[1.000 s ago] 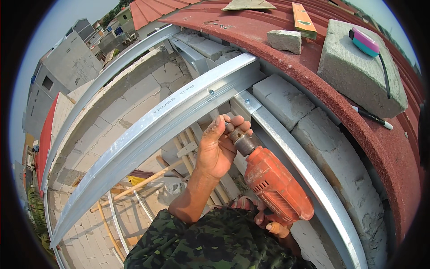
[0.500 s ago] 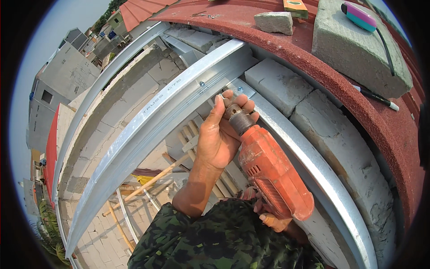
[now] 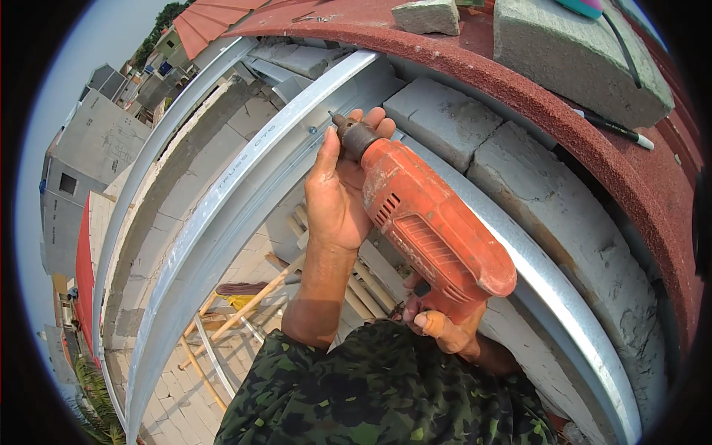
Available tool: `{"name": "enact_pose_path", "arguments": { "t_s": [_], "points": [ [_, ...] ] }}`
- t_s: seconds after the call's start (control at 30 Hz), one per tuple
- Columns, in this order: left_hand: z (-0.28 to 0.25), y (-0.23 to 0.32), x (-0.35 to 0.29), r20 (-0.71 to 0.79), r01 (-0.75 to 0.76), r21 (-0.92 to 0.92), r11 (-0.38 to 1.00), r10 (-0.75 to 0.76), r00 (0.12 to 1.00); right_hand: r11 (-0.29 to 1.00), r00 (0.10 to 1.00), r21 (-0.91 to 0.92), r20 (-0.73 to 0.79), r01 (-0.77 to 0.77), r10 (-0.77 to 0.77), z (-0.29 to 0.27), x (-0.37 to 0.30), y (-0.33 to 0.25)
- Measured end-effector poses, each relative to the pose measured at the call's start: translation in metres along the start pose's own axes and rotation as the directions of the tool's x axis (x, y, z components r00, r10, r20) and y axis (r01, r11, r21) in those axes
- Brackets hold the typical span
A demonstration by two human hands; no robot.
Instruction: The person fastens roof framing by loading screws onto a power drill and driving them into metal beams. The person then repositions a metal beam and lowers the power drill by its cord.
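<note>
- Your left hand [image 3: 337, 204]: fingers [image 3: 379, 121] curl round the far side of the chuck [image 3: 358, 139], thumb along the near side. Can't tell if they press.
- Your right hand [image 3: 449, 328]: fingers clamped on the grip of the red drill [image 3: 441, 222].
- Red drill: mid-view, in front of you, nose angled up and left, body slanting down to your right hand.
- Small metal tip [image 3: 331, 114] pokes out of the chuck. Bit or screw, too small to tell. It overlaps the beam in view; contact can't be told.
- Steel beam [image 3: 245, 163] runs just left of your left hand; bolt head [image 3: 313, 130] on its side, near your thumb.
- Second steel beam [image 3: 552, 278] passes behind the drill to the lower right.
- Grey wall blocks [image 3: 552, 196] line up beside that beam.
- Red roof [image 3: 475, 63] edge curves above the blocks; on it, a big grey block [image 3: 578, 59], a smaller chunk [image 3: 426, 16] and a black marker [image 3: 612, 130].
- Camouflage garment [image 3: 378, 386] on you, bottom of view.
- Below, left of your forearm: wooden poles [image 3: 248, 315] and a yellow item [image 3: 239, 301], blurry.
- Far left: grey building [image 3: 96, 141].
</note>
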State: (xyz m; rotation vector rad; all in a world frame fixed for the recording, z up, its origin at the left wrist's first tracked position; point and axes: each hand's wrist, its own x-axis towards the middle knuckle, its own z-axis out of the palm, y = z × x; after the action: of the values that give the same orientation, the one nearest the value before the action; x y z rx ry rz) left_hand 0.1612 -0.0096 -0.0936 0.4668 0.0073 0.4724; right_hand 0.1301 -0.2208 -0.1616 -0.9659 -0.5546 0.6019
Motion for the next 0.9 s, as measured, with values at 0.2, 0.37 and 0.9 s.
{"name": "enact_pose_path", "arguments": {
  "t_s": [0.2, 0.37, 0.9],
  "points": [
    [0.002, 0.002, -0.006, -0.021, -0.006, 0.087, 0.996, 0.008, 1.0, 0.999, 0.998, 0.018, 0.045, -0.046, 0.045, 0.002, 0.01, -0.004],
    [0.0, 0.002, -0.002, -0.025, -0.018, 0.201, 0.979, 0.024, 0.999, 0.999, 1.0, 0.035, 0.009, -0.027, 0.027, 0.012, 0.017, -0.007],
    [-0.006, 0.004, 0.002, 0.013, -0.026, 0.154, 0.988, 0.024, 1.0, 1.0, 0.999, -0.009, 0.038, 0.028, -0.028, 0.011, 0.023, -0.003]
  ]
}}
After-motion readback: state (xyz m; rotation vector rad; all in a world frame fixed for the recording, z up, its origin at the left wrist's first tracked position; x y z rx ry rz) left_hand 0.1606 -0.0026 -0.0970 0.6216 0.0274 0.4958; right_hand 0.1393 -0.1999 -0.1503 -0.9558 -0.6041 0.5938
